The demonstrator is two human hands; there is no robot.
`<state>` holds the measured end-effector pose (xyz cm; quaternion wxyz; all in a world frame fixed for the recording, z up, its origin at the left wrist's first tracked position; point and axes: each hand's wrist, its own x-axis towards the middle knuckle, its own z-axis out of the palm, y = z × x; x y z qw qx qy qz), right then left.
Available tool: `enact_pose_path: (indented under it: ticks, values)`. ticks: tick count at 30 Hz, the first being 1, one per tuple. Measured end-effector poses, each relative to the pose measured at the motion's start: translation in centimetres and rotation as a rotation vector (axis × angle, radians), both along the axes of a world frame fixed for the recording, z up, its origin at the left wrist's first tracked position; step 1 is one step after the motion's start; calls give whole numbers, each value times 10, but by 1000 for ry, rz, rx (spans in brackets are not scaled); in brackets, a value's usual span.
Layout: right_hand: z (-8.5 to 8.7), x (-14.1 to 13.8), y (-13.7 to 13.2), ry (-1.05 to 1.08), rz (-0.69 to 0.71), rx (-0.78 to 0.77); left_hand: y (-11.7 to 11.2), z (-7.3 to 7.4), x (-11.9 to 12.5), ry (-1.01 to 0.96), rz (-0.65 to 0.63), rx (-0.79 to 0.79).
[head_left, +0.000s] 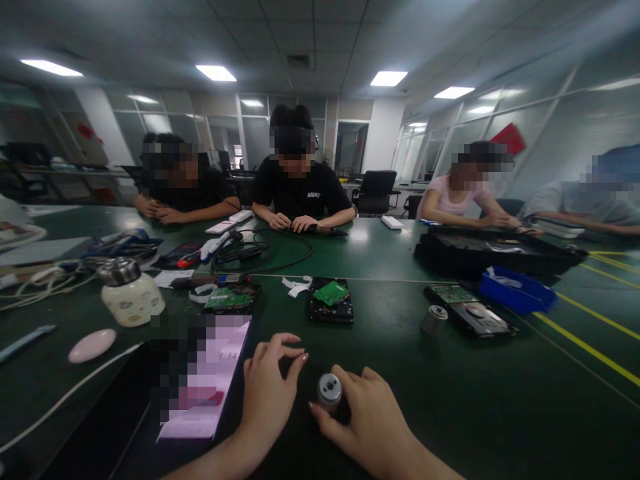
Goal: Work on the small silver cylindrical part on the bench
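Observation:
My right hand (373,410) has its thumb and fingers around a small silver metal cylinder (329,392), which stands upright with holes in its top face. My left hand (273,383) is raised just to the left of it, thumb and forefinger tips brought together. Whatever they pinch, if anything, is too small to make out. Beyond my hands lies a hard drive (333,311) with a loose green circuit board (331,293) on it. A similar metal cylinder (434,320) stands farther right, beside another hard drive (475,311).
At my left lie a phone with a lit screen (210,380), a pink oval object (92,345) and a floral jar (132,293). A third hard drive (231,298) sits behind the phone. Farther right are a blue bin (520,293) and a black tray (490,250). Several people work opposite.

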<state>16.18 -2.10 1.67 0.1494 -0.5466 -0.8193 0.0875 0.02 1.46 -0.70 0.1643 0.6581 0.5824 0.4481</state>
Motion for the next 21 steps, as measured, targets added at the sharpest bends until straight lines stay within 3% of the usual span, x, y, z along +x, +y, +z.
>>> enact_pose_path:
  ticks: [3, 5, 9, 18, 21]
  values:
    - [-1, 0, 0, 10, 5, -1, -5, -1, 3, -184, -81, 172]
    - [-3, 1, 0, 29, 17, 1, -10, -1, 5, -260, -228, 291]
    - [-6, 2, 1, 45, 41, 9, -18, 2, 6, -199, -442, 342]
    - [-8, 4, 1, 37, 40, 10, -23, 12, 4, -133, -507, 329]
    - [-6, 3, 0, 26, 40, 8, -26, 14, 3, -118, -461, 324]
